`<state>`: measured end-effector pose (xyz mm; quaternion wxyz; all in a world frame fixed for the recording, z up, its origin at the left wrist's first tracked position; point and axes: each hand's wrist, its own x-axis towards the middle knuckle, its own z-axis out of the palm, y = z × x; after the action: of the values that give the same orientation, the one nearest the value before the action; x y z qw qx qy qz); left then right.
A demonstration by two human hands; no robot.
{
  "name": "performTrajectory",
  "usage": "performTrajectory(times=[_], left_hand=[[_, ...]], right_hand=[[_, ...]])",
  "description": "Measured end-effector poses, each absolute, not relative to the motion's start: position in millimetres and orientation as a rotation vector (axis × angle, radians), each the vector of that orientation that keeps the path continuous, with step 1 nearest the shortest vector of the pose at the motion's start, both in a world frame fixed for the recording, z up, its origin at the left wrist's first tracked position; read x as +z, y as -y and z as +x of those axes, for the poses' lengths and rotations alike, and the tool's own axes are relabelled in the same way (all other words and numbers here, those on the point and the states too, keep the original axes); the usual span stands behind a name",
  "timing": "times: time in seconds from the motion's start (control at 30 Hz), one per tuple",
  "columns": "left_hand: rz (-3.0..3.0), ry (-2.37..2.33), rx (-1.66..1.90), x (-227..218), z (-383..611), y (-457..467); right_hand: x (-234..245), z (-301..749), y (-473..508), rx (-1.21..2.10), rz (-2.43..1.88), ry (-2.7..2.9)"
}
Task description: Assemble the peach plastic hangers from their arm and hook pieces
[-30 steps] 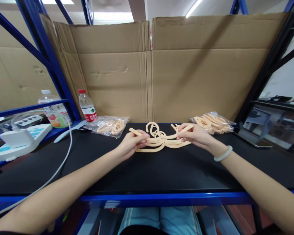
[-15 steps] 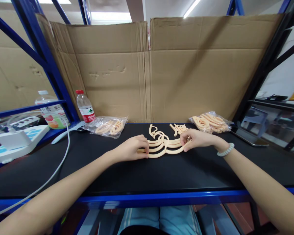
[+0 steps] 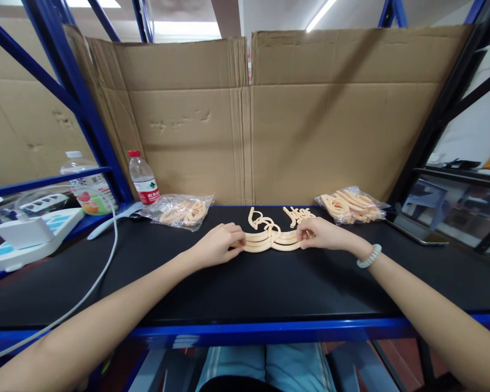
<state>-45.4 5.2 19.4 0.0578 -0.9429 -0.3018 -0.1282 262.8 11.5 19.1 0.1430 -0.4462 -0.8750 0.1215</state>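
A stack of several peach plastic hangers (image 3: 271, 240) lies on the black shelf top (image 3: 245, 283), hooks pointing away from me. My left hand (image 3: 218, 244) pinches the stack's left ends with closed fingers. At the right ends my right hand (image 3: 322, 234), with a white bead bracelet on its wrist, is closed on the stack too. The hangers are pressed together into a neat bundle between both hands. A few loose small peach pieces (image 3: 299, 213) lie just behind the right hand.
A clear bag of hangers (image 3: 182, 210) lies at the back left, another bag (image 3: 351, 206) at the back right. A water bottle (image 3: 142, 177), a drink bottle (image 3: 87, 190), a white power strip (image 3: 28, 231) with cable and a cardboard wall (image 3: 249, 120) surround the shelf. A tablet (image 3: 418, 231) lies right.
The hangers were fanned out and lifted slightly; both hands have lowered them and pushed them together into a tight, aligned stack on the shelf.
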Motion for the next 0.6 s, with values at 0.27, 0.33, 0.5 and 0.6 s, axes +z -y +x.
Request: performTrajectory(times=[0.27, 0.33, 0.5, 0.6], left_hand=[[-2.772, 0.908, -0.362, 18.2, -44.3, -3.7], [-2.767, 0.912, -0.360, 18.3, -44.3, -3.7], [-2.775, 0.944, -0.368, 18.0, -43.2, -2.9], [-2.772, 0.947, -0.373, 17.1, -42.0, -1.8]], right_hand=[[16.1, 259.1, -9.9, 0.151, -1.201, 2.491], [14.0, 260.6, -10.6, 0.120, -1.187, 2.490], [17.0, 253.7, -10.3, 0.061, -1.176, 2.455], [29.6, 231.9, 17.7, 0.132, -0.990, 2.330]])
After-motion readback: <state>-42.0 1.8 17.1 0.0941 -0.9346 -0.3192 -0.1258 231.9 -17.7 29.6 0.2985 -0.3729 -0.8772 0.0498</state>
